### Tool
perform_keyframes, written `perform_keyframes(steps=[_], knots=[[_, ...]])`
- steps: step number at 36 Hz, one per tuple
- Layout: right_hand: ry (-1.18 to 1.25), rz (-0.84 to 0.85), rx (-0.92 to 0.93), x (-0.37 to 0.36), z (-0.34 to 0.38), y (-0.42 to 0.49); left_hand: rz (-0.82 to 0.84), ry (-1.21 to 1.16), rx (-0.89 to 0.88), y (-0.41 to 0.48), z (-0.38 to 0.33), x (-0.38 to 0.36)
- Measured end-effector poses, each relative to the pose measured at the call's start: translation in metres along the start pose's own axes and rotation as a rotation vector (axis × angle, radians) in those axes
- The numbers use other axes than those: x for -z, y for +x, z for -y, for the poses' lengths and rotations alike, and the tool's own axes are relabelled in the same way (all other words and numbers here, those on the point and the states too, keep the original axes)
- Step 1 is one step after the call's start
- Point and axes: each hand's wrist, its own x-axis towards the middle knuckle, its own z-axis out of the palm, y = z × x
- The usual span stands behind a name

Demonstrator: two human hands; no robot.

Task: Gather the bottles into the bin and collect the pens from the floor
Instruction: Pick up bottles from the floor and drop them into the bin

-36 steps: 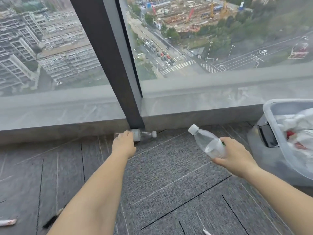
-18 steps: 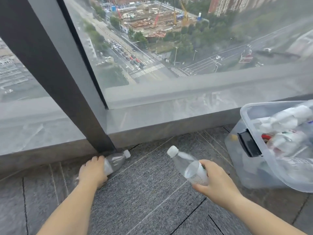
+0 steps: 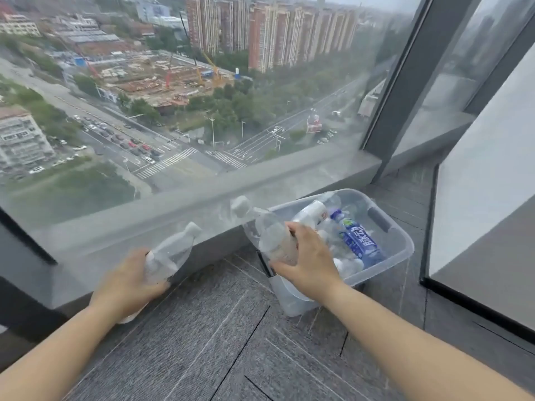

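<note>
My left hand [image 3: 127,285] grips a clear plastic bottle [image 3: 170,253] with a white cap, lifted off the floor and tilted up to the right. A second clear bottle [image 3: 266,233] with a white cap is held in my right hand [image 3: 307,261], over the near left corner of the bin. The clear plastic bin [image 3: 402,244] stands on the floor by the window ledge. Inside it lie several bottles, among them a blue-labelled one [image 3: 359,241]. No pens are in view.
A low grey window ledge [image 3: 202,204] runs behind both hands, with floor-to-ceiling glass above. A dark window post [image 3: 405,88] rises to the right of the bin. A white wall panel [image 3: 486,198] stands at the far right. Grey carpet tiles [image 3: 231,342] cover the floor.
My left hand has lifted its bottle off the floor. Both hands have moved right, and the right hand's bottle now hangs over the bin's near corner. The view has swung to the right.
</note>
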Motion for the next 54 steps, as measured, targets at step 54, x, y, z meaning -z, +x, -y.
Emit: perform_keyframes(steps=[54], knots=[[-0.333, -0.11, -0.579, 0.168, -0.116, -0.073, 0.164, 0.026, -0.416, 0.018, -0.281, -0.007]])
